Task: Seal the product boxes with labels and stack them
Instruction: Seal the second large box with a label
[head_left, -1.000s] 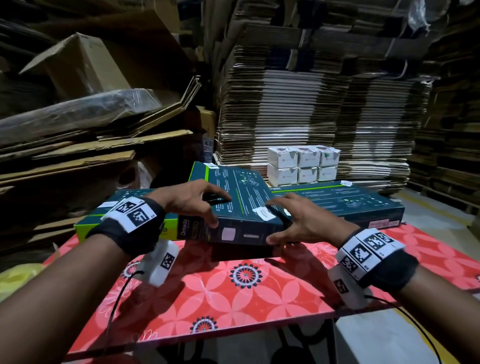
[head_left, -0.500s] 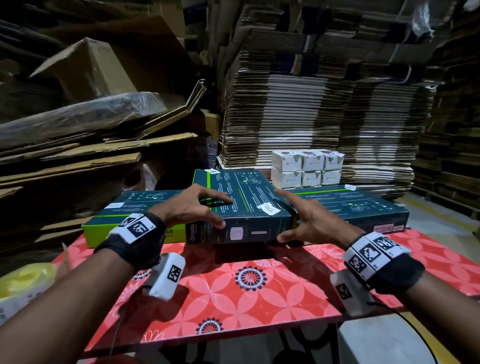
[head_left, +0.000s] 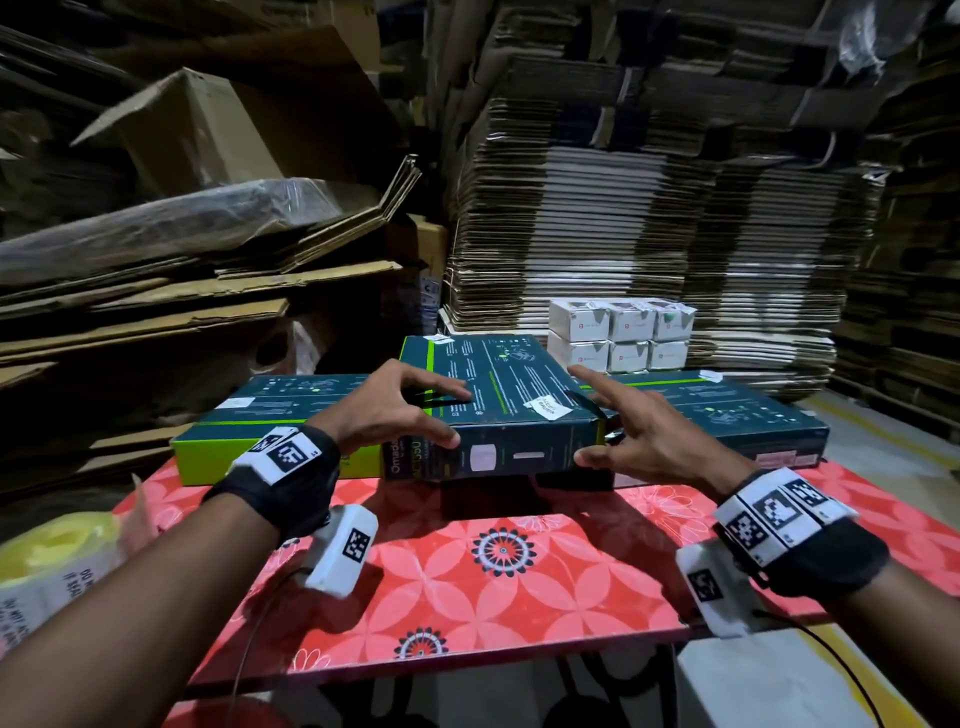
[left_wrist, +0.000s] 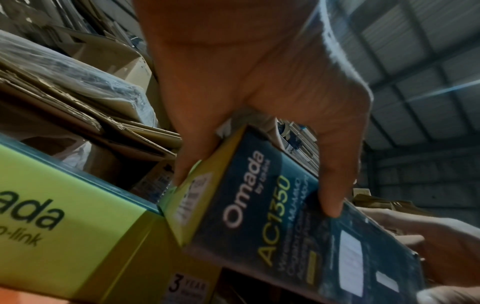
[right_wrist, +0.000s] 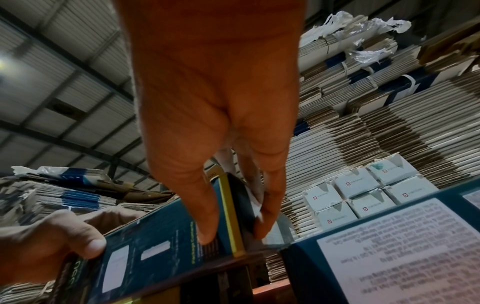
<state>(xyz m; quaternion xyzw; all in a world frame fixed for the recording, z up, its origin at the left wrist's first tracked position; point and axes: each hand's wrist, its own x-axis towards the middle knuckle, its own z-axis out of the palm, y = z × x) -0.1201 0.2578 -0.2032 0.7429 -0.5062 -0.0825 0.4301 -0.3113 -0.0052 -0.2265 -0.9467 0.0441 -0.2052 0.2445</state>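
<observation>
At the far left a yellow roll of labels (head_left: 49, 558) sat beside the red floral table (head_left: 467, 587), and a green-sided box (head_left: 270, 415) lay flat at the table's back. The left hand (head_left: 395, 410) gripped the near left corner of the top dark box (head_left: 498, 410), fingers curled over its top and thumb on its front face. That box, bearing a white label (head_left: 548, 407), sat on other boxes at the table's middle, and the right hand (head_left: 641, 436) held its right corner, thumb in front, fingers along the side.

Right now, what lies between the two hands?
The dark box lies between them: the left hand grips its near left corner, the right hand its near right corner. The head view shows this best; a white label sits on top.
</observation>
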